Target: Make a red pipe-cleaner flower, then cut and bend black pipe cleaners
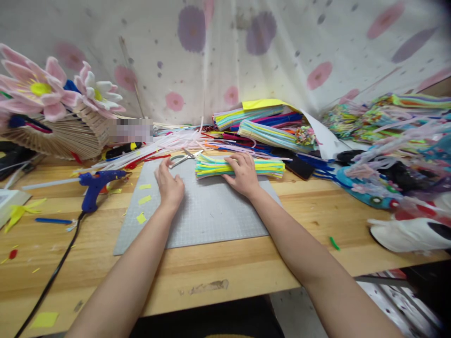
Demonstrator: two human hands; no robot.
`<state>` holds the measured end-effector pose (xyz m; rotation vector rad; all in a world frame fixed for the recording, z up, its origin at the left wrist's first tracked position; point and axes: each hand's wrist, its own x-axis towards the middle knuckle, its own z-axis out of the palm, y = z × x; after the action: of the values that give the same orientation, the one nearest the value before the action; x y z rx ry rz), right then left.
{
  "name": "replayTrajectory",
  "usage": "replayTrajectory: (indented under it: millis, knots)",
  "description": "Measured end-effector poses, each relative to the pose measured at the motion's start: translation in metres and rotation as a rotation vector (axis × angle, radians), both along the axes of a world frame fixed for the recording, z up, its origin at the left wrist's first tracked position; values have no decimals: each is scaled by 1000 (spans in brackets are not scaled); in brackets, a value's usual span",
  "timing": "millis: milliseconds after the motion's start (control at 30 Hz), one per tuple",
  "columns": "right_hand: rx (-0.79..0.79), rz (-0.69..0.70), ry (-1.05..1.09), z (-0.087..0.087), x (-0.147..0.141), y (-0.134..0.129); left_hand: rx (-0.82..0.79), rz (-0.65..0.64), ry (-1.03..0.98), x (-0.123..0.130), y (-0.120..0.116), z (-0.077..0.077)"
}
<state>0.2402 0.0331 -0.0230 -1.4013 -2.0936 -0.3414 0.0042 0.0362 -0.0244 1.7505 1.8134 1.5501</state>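
Okay, looking down at a wood table (218, 272), pale and grained, scuffed near the front edge. Got a flat gray mat (211, 211) on top, printed with a fine grid. Behind: a wrinkled whitish curtain (141, 28) with pink and purple blossom prints.

At the mat's far edge, see the bundle (211, 169): thin, fuzzy, straight stems in yellow, aqua and white, lying crosswise. Held under the right hand (244, 173), fingers over the top, thumb at the near side. To its left, see the left hand (169, 185), open and loosely curved, empty, over the mat and near metal scissors (181, 159).

On the mat's left side, count three small yellow scraps (144, 199), flat and roughly square. Farther left, find a smooth blue plastic glue gun (92, 190) with a pale stick out the back and a black cord (52, 277) down to the front. Behind that, note plush pink flowers (40, 89) above a fan-shaped rack (77, 131) of thin wood sticks.

Across the back, find loose stems (165, 145) in white, pink and red, plus more bundles (268, 134) beside a curled sheet (322, 136). Right of the right hand, see a flat dark phone (299, 165). Near the right edge, note a rounded white shoe (416, 234), slightly blurred.
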Motion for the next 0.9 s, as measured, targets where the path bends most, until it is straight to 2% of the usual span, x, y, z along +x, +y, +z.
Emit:
replayTrajectory:
  millis: [67,100,333,400,500,567,800,900]
  knots:
    - [-2,5,-5,0,-1,0,70,6,96,-1,0,2]
    - [-5,8,-9,-1,-1,0,54,-13,123,-1,-1,3]
    - [-58,33,-51,-5,-6,0,-191,-179,125,10,-4,-2]
    - [-71,35,-62,-5,-7,0,-204,-177,140,12,-2,-7]
    - [-81,27,-69,-5,-7,0,-56,-91,174,12,1,-14]
    - [-87,22,-73,-5,-7,0,42,-89,202,11,1,-16]
    - [-104,3,-89,-5,-10,-1,211,-281,263,19,-2,-6]
    - [-103,0,-94,-5,-13,-1,203,-306,294,23,-1,-6]
